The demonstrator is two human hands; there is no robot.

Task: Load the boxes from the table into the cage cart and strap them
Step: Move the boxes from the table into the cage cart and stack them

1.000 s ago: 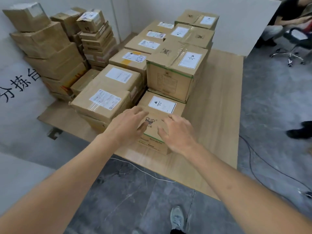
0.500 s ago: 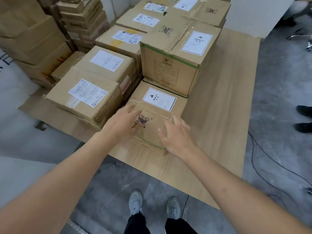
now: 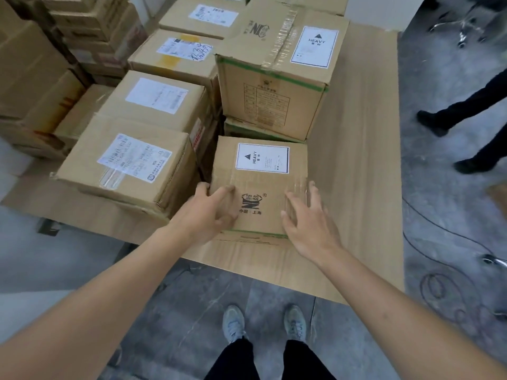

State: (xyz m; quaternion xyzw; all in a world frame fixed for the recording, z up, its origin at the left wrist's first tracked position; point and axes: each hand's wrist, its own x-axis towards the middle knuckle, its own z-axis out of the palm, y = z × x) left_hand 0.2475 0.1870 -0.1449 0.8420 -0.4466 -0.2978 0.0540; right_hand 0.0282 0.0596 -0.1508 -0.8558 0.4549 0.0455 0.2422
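A small cardboard box [image 3: 260,182] with a white HEAVY label and a printed logo sits at the front edge of the wooden table [image 3: 356,187]. My left hand [image 3: 208,215] grips its near left corner, fingers curled over the left edge. On the right part of the lid rests my right hand [image 3: 307,223], fingers spread and fairly straight, tips near the right edge. A taller HEAVY box [image 3: 274,86] stands right behind it on another box. No cage cart or strap is in view.
Labelled boxes [image 3: 129,165] crowd the table's left half, tight against the small box. More stacks [image 3: 33,78] stand at far left. A person's legs [image 3: 472,111] and floor cables [image 3: 439,229] lie to the right. My feet [image 3: 263,322] are by the table edge.
I have stepped closer and look more steeply down. My left hand slid to the box's left corner and my right hand moved out toward its right edge.
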